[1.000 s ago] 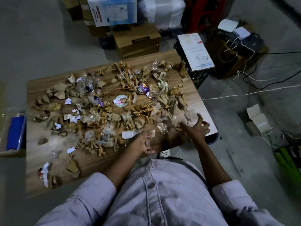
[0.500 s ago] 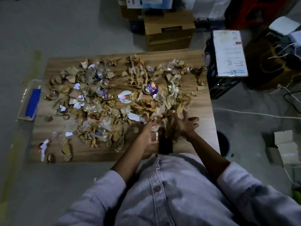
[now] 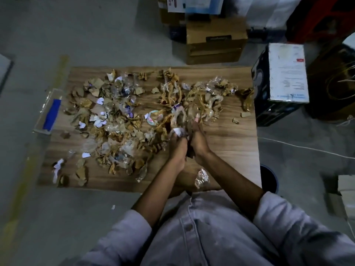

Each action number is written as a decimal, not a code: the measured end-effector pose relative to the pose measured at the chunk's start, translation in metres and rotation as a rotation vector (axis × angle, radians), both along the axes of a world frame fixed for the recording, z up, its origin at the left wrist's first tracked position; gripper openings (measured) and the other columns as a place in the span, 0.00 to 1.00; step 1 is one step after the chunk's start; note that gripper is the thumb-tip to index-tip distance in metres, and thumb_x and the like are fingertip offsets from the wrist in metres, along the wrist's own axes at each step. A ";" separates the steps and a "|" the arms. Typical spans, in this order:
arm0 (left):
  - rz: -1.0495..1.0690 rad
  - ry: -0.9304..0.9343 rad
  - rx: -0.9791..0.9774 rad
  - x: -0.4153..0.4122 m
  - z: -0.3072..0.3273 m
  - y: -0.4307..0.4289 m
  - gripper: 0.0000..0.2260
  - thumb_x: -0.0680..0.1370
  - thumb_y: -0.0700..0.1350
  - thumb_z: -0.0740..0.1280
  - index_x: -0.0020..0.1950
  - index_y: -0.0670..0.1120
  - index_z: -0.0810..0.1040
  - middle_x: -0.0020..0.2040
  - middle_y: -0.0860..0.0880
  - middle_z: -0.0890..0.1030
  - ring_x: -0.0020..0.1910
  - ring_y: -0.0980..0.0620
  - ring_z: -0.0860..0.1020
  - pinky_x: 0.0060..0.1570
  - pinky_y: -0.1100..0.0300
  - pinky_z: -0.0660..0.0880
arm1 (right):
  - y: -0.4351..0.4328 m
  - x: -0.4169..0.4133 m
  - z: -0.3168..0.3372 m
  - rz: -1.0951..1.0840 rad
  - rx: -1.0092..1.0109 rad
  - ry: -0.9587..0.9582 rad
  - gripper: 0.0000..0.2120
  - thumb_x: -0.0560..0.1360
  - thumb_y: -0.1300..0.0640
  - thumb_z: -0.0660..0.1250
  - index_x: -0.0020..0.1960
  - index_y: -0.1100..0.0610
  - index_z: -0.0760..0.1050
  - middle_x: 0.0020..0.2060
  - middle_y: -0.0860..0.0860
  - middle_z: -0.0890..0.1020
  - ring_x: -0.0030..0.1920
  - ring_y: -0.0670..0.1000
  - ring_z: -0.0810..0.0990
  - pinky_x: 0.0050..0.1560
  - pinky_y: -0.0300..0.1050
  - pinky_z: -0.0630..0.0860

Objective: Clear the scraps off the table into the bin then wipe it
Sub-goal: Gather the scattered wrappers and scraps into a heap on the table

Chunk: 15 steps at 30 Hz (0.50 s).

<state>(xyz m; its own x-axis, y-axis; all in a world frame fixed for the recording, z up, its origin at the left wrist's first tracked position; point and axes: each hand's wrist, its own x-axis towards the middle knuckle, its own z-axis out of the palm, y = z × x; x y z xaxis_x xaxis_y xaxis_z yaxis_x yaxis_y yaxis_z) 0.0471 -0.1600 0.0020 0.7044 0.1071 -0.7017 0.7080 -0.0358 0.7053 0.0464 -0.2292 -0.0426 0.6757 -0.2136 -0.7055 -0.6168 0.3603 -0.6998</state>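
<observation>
Brown card, clear film & white paper scraps [image 3: 119,120] are bunched btwn the two hands at the right-centre of the heap. Left hand [image 3: 177,145] is knuckles-up, its fingers [image 3: 172,135] curled in & pinching a crumpled white paper scrap [image 3: 178,131] w/ bits of film round it. Right hand [image 3: 198,140] lies just beside it, the heels of both hands almost touching. Its fingers [image 3: 196,121] run fairly straight & pressed together into a tangle of tan strips, one pale nail showing at the tip. Right thumb: can't tell, hidden by the scraps. Forearms bare below pale grey sleeves [image 3: 123,233].

Surface: low rectangular table w/ wood-grain top [image 3: 230,146], bare along its right side & near edge. Grey concrete floor [image 3: 96,35] all round, w/ a faded yellow line [image 3: 23,181] on the left. Dark round bin [image 3: 269,181] stands on the floor at the table's near-right corner, partly hidden by the edge. Just beside the table's left edge is a clear plastic tray [image 3: 43,114] w/ a blue pad [image 3: 51,114] in it. Beyond the far edge are stacked brown cardboard boxes [image 3: 215,45]. To the right, a black box w/ a white printed label [image 3: 284,73] sits close to the far-right corner. Thin white cable [image 3: 307,149] crosses the floor on the right.

Scraps cover most of the top, densest left & centre, incl. a pale round ring [image 3: 153,118] just left of the hands. One crumpled clear wrapper [image 3: 200,178] lies apart by the near edge, btwn the forearms. A few small card bits sit alone toward the right edge.
</observation>
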 end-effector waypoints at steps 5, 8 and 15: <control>-0.029 -0.172 0.021 0.038 0.020 0.029 0.15 0.81 0.41 0.60 0.66 0.50 0.76 0.53 0.46 0.83 0.46 0.49 0.81 0.43 0.54 0.78 | 0.015 0.046 0.045 0.038 -0.093 -0.162 0.39 0.74 0.23 0.58 0.80 0.40 0.62 0.82 0.54 0.55 0.80 0.61 0.61 0.75 0.69 0.67; -0.033 -0.160 0.118 0.053 0.013 0.048 0.14 0.79 0.38 0.61 0.63 0.49 0.76 0.40 0.47 0.80 0.35 0.49 0.75 0.33 0.57 0.71 | 0.020 0.060 0.037 0.049 -0.047 -0.093 0.37 0.77 0.25 0.59 0.80 0.41 0.60 0.77 0.55 0.66 0.71 0.62 0.73 0.61 0.61 0.80; 0.023 -0.140 -0.088 0.059 0.017 0.075 0.25 0.80 0.34 0.66 0.75 0.50 0.70 0.66 0.47 0.78 0.59 0.48 0.78 0.52 0.55 0.75 | 0.012 0.054 0.032 0.042 0.132 -0.162 0.33 0.79 0.35 0.62 0.79 0.51 0.66 0.72 0.53 0.77 0.68 0.55 0.77 0.54 0.49 0.76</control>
